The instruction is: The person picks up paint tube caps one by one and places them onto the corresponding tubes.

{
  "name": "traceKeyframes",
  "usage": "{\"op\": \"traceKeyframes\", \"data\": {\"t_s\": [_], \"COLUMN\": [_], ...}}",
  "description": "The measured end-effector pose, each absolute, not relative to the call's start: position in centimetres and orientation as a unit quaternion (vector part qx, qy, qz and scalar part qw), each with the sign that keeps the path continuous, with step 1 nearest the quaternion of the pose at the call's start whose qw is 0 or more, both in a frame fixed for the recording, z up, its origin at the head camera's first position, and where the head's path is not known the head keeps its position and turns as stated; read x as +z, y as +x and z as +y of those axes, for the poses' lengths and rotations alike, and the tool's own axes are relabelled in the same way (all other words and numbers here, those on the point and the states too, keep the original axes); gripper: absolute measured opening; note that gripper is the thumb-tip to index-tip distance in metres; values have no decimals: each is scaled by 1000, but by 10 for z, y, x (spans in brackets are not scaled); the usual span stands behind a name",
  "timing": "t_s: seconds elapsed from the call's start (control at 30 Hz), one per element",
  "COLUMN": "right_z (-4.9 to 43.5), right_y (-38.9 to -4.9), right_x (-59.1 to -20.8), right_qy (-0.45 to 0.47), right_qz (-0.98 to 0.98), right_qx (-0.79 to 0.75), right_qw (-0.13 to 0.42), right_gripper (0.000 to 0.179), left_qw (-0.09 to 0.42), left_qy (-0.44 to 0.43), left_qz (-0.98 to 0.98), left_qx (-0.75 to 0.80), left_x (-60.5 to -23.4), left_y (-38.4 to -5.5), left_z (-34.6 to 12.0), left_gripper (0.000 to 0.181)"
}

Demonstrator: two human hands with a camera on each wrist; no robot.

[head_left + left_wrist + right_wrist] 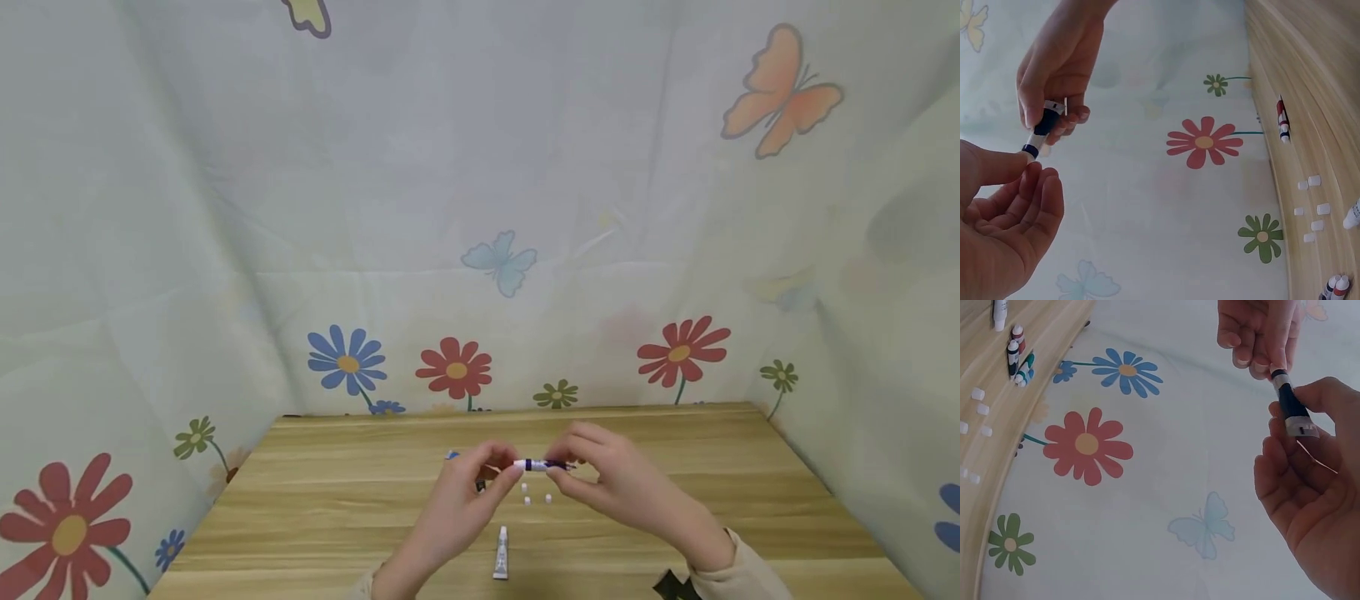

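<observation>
A small paint tube [536, 465], dark blue with a white band, is held level between both hands above the table. My left hand [467, 496] pinches its narrow white end between thumb and forefinger; the fingertips partly cover that end. On the other side, my right hand [626, 479] grips the tube's body near its flat crimped end [1302, 427]. Below the hands, several small white caps [548, 499] lie scattered on the wooden table. A white tube [501, 552] lies nearer to me, between the forearms.
More paint tubes lie on the table: a red and a dark one [1282, 122] to the right, and a group with red, dark and green tubes [1021, 369] to the left. A black object [675, 586] is by the right sleeve. Flowered cloth [570, 333] walls the table [337, 500].
</observation>
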State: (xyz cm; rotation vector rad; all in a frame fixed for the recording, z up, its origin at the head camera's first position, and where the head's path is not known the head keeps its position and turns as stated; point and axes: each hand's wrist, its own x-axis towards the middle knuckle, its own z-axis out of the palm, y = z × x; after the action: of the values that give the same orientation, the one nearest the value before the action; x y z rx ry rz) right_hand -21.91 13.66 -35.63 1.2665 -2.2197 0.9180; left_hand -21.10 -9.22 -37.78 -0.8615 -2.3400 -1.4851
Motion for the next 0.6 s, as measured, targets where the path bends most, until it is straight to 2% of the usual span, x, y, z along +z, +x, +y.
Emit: {"op": "traceKeyframes", "data": {"t_s": [0.33,0.43,0.6], "right_z": [135,133,134], "right_y": [-217,-216,-214], "right_x": [-359,-360,-363], "right_qy": [408,402,406], "right_qz": [-813,-815,-815], "right_qx": [386,393,392], "right_qw": [150,139,129], "right_gripper": [9,15,35], "left_qw": [114,124,124], "left_qy": [-297,-291,-277], "left_qz": [-785,-783,-770], "left_qx": [-532,-536,-561], "left_x": [-377,-378,-380], "left_y": [-207,-207,-210], "left_z": [-89,-89,-89], "left_gripper": [14,15,17]}}
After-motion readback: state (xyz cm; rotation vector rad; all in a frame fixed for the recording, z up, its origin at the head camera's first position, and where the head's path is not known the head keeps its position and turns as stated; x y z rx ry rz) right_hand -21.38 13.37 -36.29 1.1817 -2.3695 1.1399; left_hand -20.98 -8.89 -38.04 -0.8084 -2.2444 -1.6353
